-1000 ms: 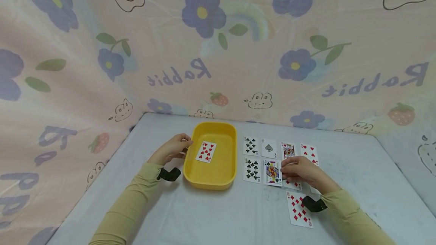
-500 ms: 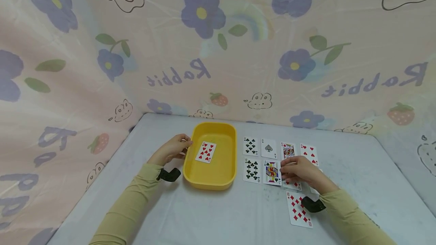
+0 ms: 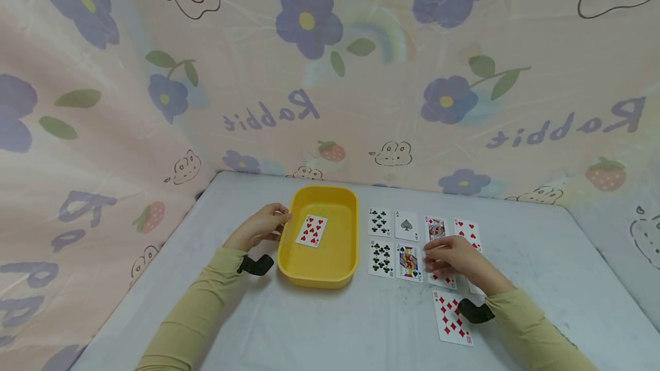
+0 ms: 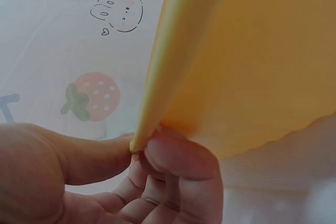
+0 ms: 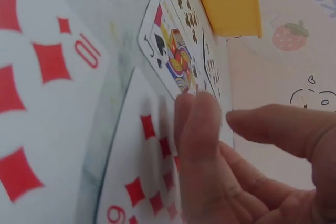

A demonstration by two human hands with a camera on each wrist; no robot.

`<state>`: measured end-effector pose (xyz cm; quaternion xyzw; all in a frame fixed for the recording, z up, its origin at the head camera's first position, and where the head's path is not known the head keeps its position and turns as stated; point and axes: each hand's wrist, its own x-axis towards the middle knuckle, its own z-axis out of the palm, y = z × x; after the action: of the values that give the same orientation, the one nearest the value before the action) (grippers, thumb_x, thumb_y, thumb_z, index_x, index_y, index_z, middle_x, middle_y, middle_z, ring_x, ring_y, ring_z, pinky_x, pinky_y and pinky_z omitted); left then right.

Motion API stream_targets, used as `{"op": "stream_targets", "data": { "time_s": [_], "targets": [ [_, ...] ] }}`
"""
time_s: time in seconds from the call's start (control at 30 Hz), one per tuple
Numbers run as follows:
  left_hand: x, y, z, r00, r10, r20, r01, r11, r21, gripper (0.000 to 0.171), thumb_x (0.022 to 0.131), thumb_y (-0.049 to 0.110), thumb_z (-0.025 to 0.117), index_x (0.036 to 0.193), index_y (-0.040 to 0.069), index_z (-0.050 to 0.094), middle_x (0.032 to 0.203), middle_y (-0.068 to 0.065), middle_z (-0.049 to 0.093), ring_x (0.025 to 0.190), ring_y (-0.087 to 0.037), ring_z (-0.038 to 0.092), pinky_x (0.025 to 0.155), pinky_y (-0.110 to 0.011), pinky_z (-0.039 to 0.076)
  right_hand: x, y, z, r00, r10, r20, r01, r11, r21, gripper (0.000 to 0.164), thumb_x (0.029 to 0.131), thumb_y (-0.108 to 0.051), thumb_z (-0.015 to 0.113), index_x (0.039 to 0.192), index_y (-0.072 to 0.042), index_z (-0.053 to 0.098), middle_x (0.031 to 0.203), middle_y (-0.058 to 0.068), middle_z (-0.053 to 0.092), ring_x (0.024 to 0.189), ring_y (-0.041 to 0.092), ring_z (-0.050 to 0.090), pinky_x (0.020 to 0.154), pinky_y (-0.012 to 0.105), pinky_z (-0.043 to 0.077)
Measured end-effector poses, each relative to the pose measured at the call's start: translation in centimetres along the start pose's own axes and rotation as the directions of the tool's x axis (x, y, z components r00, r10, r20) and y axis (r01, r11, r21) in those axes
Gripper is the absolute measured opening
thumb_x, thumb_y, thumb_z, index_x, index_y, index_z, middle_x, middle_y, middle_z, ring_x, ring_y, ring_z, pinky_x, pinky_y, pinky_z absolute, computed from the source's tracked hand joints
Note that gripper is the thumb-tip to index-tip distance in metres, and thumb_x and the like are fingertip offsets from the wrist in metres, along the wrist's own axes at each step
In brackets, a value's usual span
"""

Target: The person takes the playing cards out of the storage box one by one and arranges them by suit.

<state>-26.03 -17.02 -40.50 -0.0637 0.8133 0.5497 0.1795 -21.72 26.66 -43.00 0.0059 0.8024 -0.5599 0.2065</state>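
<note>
My left hand [image 3: 263, 225] pinches the left rim of a yellow plastic tray [image 3: 352, 245] between thumb and fingers, as the left wrist view shows close up. Inside the tray lies a hearts card [image 3: 311, 230], face up. My right hand [image 3: 456, 259] hovers over a diamonds card [image 3: 442, 281] in the front row. Its fingertips are right beside the edge of the jack of spades [image 3: 409, 262]. In the right wrist view, the thumb [image 5: 273, 124] stands apart from the fingers [image 5: 202, 135], with nothing between them. The ten of diamonds [image 3: 450, 316] lies under the right wrist.
Left of the jack lies a ten of clubs [image 3: 381, 258]. Behind are another clubs card [image 3: 379, 223], the ace of spades [image 3: 407, 225], a red face card [image 3: 436, 228] and a hearts card [image 3: 468, 232]. A patterned cloth [image 3: 356, 85] walls the white table [image 3: 319, 331].
The jack of spades has slid slightly left, away from my right fingertips and closer to the ten of clubs. My left hand and the tray have stayed in place.
</note>
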Motion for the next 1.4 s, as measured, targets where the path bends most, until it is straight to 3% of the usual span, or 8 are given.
{"op": "stream_targets", "data": {
  "time_s": [0.17, 0.37, 0.53, 0.63, 0.8, 1.0, 1.2, 1.4],
  "targets": [
    [0.0, 0.0, 0.0, 1.0, -0.005, -0.003, 0.005, 1.0, 0.002, 0.02, 0.102, 0.02, 0.048, 0.112, 0.003, 0.048, 0.093, -0.011, 0.057, 0.074, -0.02, 0.057, 0.061, -0.029, 0.053, -0.2, -0.6, -0.1, 1.0, -0.006, -0.026, 0.005, 0.999, -0.037, 0.035, 0.095, -0.012, 0.058, 0.121, 0.012, 0.052, 0.087, 0.015, 0.068, 0.073, 0.022, 0.067, 0.064, 0.034, 0.056],
    [0.1, 0.0, 0.0, 1.0, -0.005, -0.001, 0.005, 1.0, 0.002, 0.02, 0.102, 0.02, 0.049, 0.112, 0.003, 0.048, 0.093, -0.012, 0.056, 0.075, -0.02, 0.056, 0.061, -0.028, 0.053, 0.3, -3.2, 0.0, 0.993, -0.117, 0.034, 0.119, 0.991, -0.062, 0.039, 0.097, -0.012, 0.055, 0.125, 0.014, 0.049, 0.105, 0.025, 0.065, 0.089, 0.03, 0.067, 0.075, 0.038, 0.056],
    [0.1, -0.1, -0.1, 1.0, -0.005, -0.003, 0.005, 1.0, 0.006, 0.021, 0.102, 0.02, 0.049, 0.113, 0.002, 0.048, 0.094, -0.012, 0.057, 0.075, -0.02, 0.056, 0.061, -0.028, 0.053, 1.7, -7.0, 1.9, 0.968, -0.218, 0.126, 0.22, 0.976, 0.001, 0.04, 0.098, -0.015, 0.054, 0.129, 0.011, 0.048, 0.115, 0.025, 0.062, 0.106, 0.039, 0.06, 0.085, 0.037, 0.052],
    [0.1, -0.1, 0.0, 1.0, 0.0, -0.004, 0.0, 1.0, 0.001, 0.021, 0.101, 0.02, 0.049, 0.113, 0.002, 0.048, 0.094, -0.012, 0.058, 0.075, -0.02, 0.058, 0.061, -0.028, 0.053, 2.8, -9.7, 4.1, 0.95, -0.245, 0.193, 0.234, 0.969, 0.075, 0.04, 0.098, -0.016, 0.055, 0.129, 0.009, 0.048, 0.117, 0.022, 0.062, 0.111, 0.038, 0.058, 0.091, 0.039, 0.049],
    [0.1, -0.1, 0.1, 1.0, 0.008, -0.003, -0.008, 1.0, -0.007, 0.019, 0.101, 0.019, 0.049, 0.112, 0.003, 0.049, 0.093, -0.012, 0.058, 0.075, -0.02, 0.058, 0.06, -0.028, 0.052, 4.5, -13.2, 8.5, 0.939, -0.205, 0.277, 0.145, 0.964, 0.223, 0.039, 0.098, -0.013, 0.054, 0.126, 0.012, 0.048, 0.117, 0.026, 0.06, 0.105, 0.033, 0.062, 0.096, 0.045, 0.044],
    [0.2, -0.3, 0.0, 1.0, 0.011, -0.005, -0.011, 1.0, -0.021, 0.017, 0.101, 0.018, 0.049, 0.108, 0.003, 0.049, 0.09, -0.012, 0.059, 0.072, -0.02, 0.058, 0.059, -0.029, 0.053, 6.5, -14.3, 12.7, 0.953, -0.118, 0.281, 0.04, 0.962, 0.271, 0.043, 0.098, -0.014, 0.052, 0.129, 0.013, 0.043, 0.123, 0.028, 0.054, 0.107, 0.033, 0.061, 0.096, 0.043, 0.044],
    [0.1, -0.3, 0.0, 1.0, 0.021, -0.002, -0.021, 0.999, -0.037, 0.016, 0.101, 0.017, 0.05, 0.107, 0.002, 0.048, 0.089, -0.013, 0.06, 0.069, -0.02, 0.059, 0.057, -0.029, 0.053, 7.8, -14.2, 14.6, 0.97, -0.047, 0.237, -0.027, 0.954, 0.299, 0.051, 0.096, -0.015, 0.052, 0.137, 0.011, 0.034, 0.138, 0.032, 0.039, 0.126, 0.044, 0.041, 0.103, 0.044, 0.037],
    [-0.1, -0.2, 0.1, 1.0, 0.025, -0.001, -0.025, 0.999, -0.031, 0.018, 0.101, 0.017, 0.05, 0.109, 0.001, 0.049, 0.093, -0.016, 0.061, 0.071, -0.021, 0.06, 0.057, -0.029, 0.053, 9.1, -13.8, 15.7, 0.984, 0.033, 0.177, -0.079, 0.962, 0.263, 0.062, 0.092, -0.018, 0.059, 0.138, 0.012, 0.031, 0.14, 0.03, 0.031, 0.126, 0.04, 0.037, 0.107, 0.043, 0.033]
  ]
}}
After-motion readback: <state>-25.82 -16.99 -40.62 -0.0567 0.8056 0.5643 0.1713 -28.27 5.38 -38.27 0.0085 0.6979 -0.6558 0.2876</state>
